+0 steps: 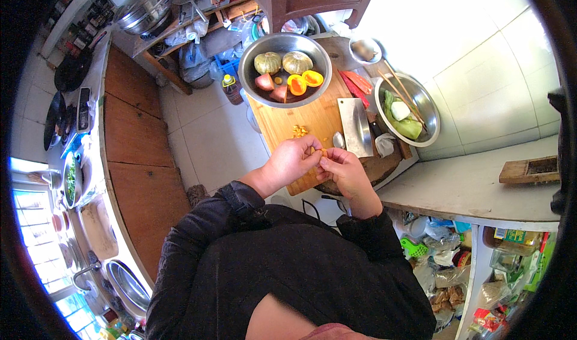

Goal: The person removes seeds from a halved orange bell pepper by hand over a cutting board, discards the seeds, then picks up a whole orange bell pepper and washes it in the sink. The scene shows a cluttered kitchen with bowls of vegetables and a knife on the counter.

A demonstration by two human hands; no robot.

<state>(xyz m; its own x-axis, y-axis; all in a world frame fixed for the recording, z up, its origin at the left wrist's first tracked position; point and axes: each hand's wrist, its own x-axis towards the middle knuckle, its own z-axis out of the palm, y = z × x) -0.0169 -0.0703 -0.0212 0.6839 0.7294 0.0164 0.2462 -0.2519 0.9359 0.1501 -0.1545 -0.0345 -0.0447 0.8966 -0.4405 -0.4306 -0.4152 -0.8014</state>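
Note:
My left hand (293, 158) and my right hand (345, 172) meet over the near part of a wooden cutting board (315, 118). Between their fingertips is a small orange piece (324, 152), partly hidden by the fingers. Just beyond my left hand lies a little pile of yellow-orange pieces (299, 131). A metal spoon (338, 140) and a broad cleaver (355, 128) rest to the right. At the board's far end stands a steel bowl (247, 76) with two whole green squashes (283, 63), a halved orange squash (305, 82) and reddish-skinned chunks (271, 86).
Right of the board, a steel basin (433, 114) holds green vegetables, a white item and chopsticks (403, 94). Red packets (358, 85) and a small bowl (365, 51) sit behind the cleaver. A counter (460, 177) borders the right; wooden cabinets (139, 132) line the left.

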